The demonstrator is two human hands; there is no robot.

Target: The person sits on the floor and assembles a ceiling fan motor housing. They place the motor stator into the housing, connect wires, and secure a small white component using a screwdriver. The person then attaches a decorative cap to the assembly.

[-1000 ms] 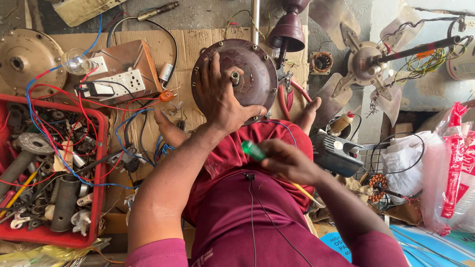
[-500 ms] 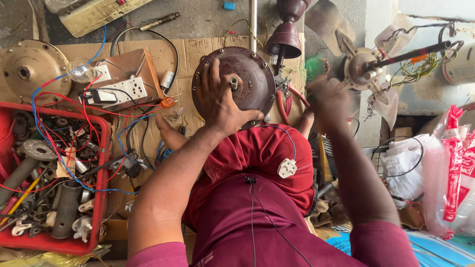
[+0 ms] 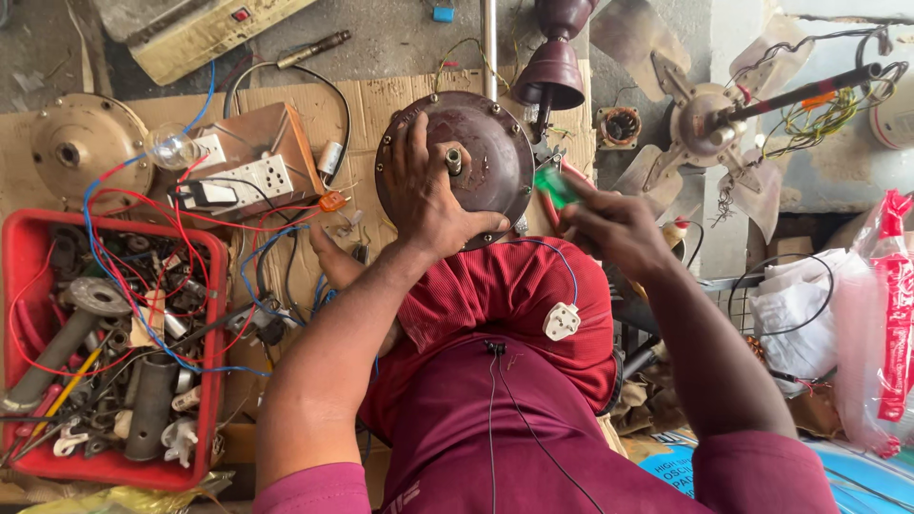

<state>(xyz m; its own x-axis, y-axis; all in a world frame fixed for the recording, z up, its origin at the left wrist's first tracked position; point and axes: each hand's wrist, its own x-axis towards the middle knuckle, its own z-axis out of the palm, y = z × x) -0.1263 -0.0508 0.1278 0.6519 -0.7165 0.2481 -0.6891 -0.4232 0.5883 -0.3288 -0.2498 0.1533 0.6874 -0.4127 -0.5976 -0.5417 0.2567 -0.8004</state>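
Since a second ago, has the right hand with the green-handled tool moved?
Yes. The right hand rose from the lap to beside the round brown fan motor housing, which the left hand holds.

1. A red plastic packet [image 3: 893,314] with pale print hung at the far right edge, long and narrow, inside a clear bag [image 3: 862,352].
2. A white plastic bag [image 3: 795,309] sat crumpled just left of it, a black wire looped over it.
3. A blue round label [image 3: 671,469] with white print lay at the bottom right, partly hidden by the person's sleeve.
4. A flattened brown cardboard sheet [image 3: 381,100] lay spread on the floor under the parts.
5. A yellow wrapper [image 3: 124,500] lay crumpled at the bottom left, below the red tray [image 3: 217,381].
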